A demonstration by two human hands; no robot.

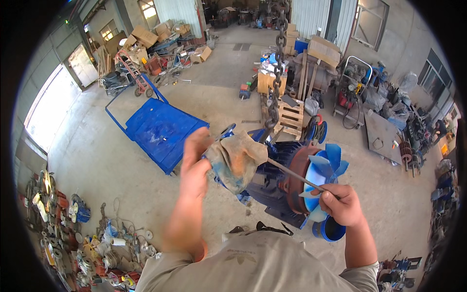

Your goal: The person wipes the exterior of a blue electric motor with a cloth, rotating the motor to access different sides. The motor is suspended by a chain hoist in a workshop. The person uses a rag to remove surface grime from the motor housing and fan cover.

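Note:
My left hand (194, 163), smeared by motion, holds a stained tan rag (238, 158). A thin metal rod (296, 173) runs from the rag to my right hand (338, 202), whose fingers are closed around its other end. Below the rod lies a dark blue electric motor (272, 190) with cooling ribs and a rusty brown end ring (294, 182). Its light blue fan (327, 168) faces right, close to my right hand. A heavy chain (277, 73) hangs down to the motor. The rod's far end is hidden by the rag.
A blue platform cart (160, 129) stands to the left on the concrete floor. Near my right elbow is a blue bucket (333, 229). A wooden pallet (291, 117) lies beyond the motor. Piled machine parts (107, 253) fill the lower left.

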